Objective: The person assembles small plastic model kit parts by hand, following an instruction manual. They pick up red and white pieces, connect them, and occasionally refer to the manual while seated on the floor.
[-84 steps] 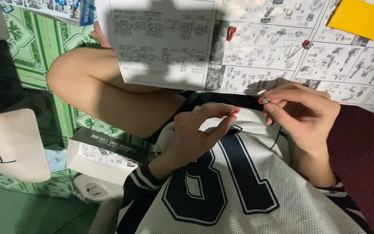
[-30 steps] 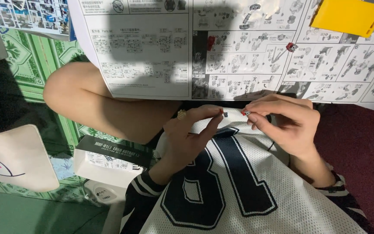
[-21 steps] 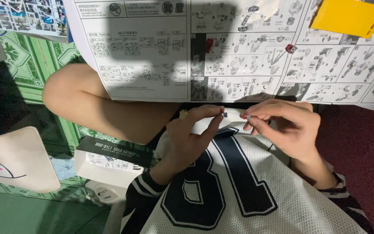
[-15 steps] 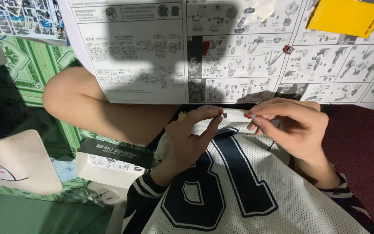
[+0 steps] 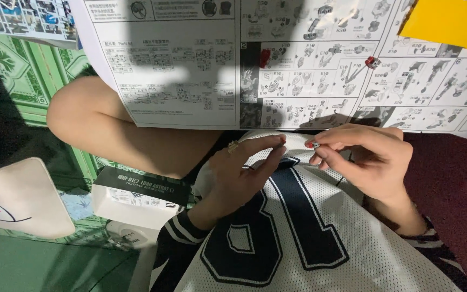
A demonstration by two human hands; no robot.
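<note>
Over the lap, right hand (image 5: 368, 157) pinching small red part (image 5: 310, 145), left hand (image 5: 241, 173) loosely open beside it

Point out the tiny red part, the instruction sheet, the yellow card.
tiny red part (image 5: 311, 145), head view, its middle, at the right hand's fingertips
instruction sheet (image 5: 190, 81), head view, left panel
yellow card (image 5: 447, 21), head view, centre

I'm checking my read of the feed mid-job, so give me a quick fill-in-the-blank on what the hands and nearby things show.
1. The right hand pinches a tiny red and ____ part.
2. The left hand wears a ____ on one finger.
3. The instruction sheet lies spread over the person's ____.
4. A flat ____ piece lies on the sheet's far right corner.

Missing words: white; ring; leg; yellow
</note>
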